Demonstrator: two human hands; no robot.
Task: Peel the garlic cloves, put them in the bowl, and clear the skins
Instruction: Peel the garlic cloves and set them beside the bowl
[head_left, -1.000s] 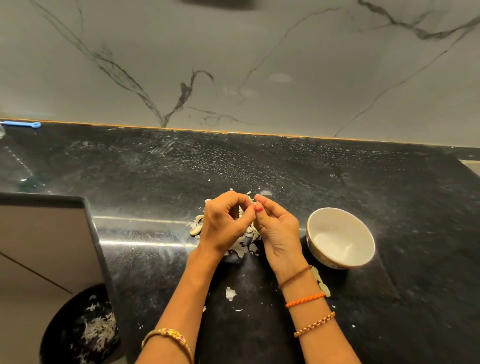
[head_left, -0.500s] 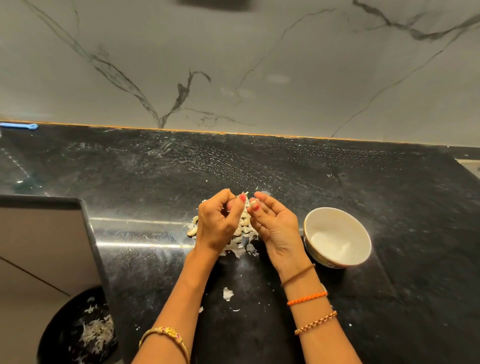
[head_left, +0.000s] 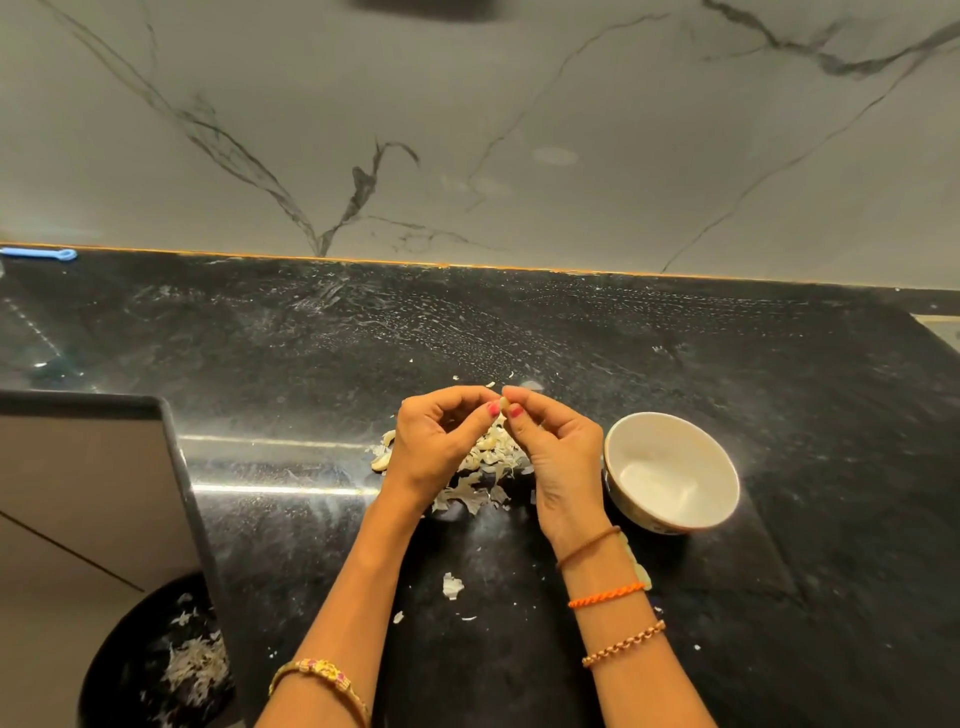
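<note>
My left hand and my right hand meet above the black counter, fingertips pinching one small pale garlic clove between them. Below the hands lies a heap of papery garlic skins and cloves; one unpeeled clove pokes out at its left edge. A white bowl stands just right of my right hand, and no cloves show inside it. A loose skin scrap lies nearer to me between my forearms.
A black bin holding garlic skins sits low at the bottom left, beside an open cabinet door. A blue utensil lies at the far left by the marble wall. Small skin flakes dot the counter.
Both hands lifted slightly and their fingertips came together on the clove. The bowl and the heap have not moved.
</note>
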